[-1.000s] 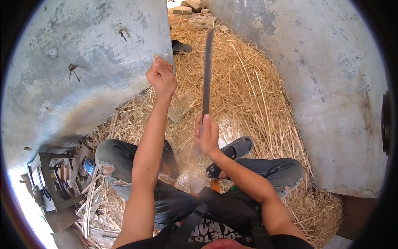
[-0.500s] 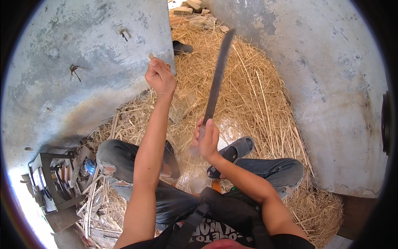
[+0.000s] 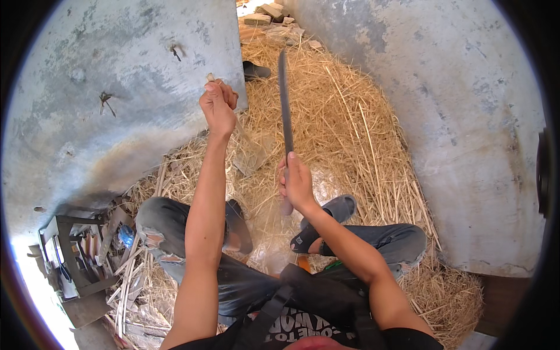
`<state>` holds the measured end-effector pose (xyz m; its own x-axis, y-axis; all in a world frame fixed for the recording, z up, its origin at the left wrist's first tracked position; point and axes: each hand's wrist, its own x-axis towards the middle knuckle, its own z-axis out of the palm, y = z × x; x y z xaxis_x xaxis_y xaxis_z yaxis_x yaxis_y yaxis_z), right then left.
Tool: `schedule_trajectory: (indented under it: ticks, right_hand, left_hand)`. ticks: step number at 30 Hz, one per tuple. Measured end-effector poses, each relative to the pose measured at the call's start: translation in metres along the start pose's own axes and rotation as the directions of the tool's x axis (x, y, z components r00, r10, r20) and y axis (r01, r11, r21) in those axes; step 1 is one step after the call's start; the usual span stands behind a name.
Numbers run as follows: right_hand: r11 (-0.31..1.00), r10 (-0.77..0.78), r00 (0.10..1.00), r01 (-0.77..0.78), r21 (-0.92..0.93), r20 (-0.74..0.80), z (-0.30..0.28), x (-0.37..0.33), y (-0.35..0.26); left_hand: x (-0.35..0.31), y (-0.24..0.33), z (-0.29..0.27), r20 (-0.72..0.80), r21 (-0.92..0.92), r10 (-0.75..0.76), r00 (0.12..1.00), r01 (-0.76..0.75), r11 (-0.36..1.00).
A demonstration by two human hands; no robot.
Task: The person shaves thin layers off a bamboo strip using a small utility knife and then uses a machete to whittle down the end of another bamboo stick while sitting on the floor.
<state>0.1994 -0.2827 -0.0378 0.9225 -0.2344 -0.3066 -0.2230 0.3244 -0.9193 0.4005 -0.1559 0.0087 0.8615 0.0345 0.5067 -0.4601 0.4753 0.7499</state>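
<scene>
One long knife: dark blade running up and away from the right hand, the butt of its handle showing below the closed fingers. One pale strip: tip poking out above the left hand, clenched tight on it, apart from the knife. Around them, as I see it: loose straw; dark slipper beside a grey wall.

This is looking like a rough work area, prob. an outbldg. — loose straw is lying everywhere, bare stained walls are flanking it L & R — blocks are sitting at the far end.
</scene>
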Motion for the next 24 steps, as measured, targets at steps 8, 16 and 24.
schedule_trajectory:
  ticks: [8,16,24]
  right_hand:
    - [0.938,0.307,0.952,-0.306,-0.16,-0.023,-0.013,0.007,0.078]
    - [0.995,0.093,0.995,-0.093,0.026,-0.019,-0.012,-0.005,0.005]
    - [0.852,0.491,0.87,-0.466,-0.238,0.054,-0.005,-0.015,0.075]
  left_hand:
    - [-0.01,0.004,0.015,0.128,-0.033,-0.126,0.984,0.131,0.991]
    - [-0.002,0.005,-0.002,0.196,-0.087,-0.101,0.975,0.121,0.989]
    - [-0.003,-0.002,0.0,0.186,-0.081,-0.134,0.973,0.151,0.985]
